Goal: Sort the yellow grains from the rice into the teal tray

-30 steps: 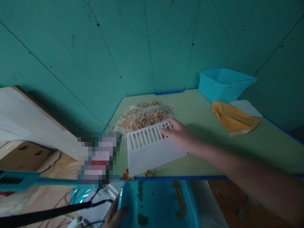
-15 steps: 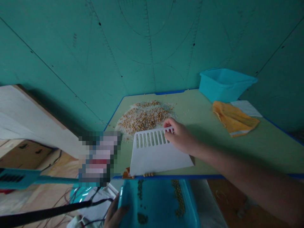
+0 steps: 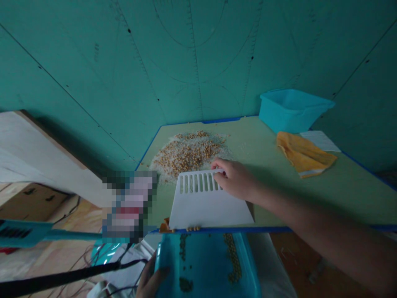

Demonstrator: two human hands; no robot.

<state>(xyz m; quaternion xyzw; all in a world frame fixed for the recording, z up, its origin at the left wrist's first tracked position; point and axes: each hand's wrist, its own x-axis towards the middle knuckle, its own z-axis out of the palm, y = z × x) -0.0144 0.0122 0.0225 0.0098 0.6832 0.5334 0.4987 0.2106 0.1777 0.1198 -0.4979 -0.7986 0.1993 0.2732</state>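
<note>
Green table, right hand gripping white slotted scraper, left hand holding blue tray

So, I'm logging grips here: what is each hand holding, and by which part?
The right hand holds the white scraper by the right end of its slotted top edge. The left hand grips the blue tray at its left rim.

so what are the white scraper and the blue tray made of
The scraper looks like stiff white plastic, matte, with moulded slots along its top. The tray looks like glossy blue plastic, going by its sheen and rounded rim.
</note>
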